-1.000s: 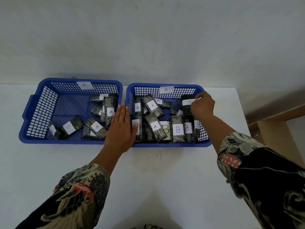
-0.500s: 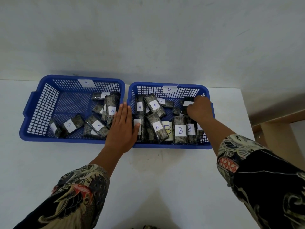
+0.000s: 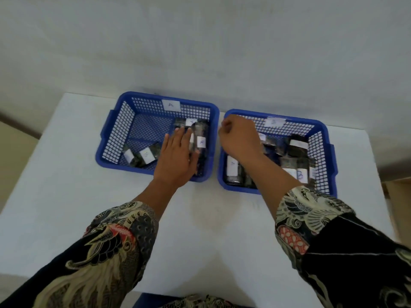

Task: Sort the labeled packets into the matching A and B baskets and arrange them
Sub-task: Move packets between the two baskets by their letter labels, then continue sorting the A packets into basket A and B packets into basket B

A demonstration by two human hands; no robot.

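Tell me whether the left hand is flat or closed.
Flat: the left hand lies with straight fingers on packets inside the A basket.

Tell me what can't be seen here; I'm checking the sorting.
Head view only:
- Right hand: its curled fingers face away, so any held packet is hidden.
- Packets under the left hand in basket A: covered.
- Several labels in basket B: blurred or behind the forearm.

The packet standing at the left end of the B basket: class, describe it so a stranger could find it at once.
Start at the right-hand blue basket. Along its near wall, the packet stands at the far left end, left of the right forearm. Its neighbours in the far right corner show B labels; this one stands alone.
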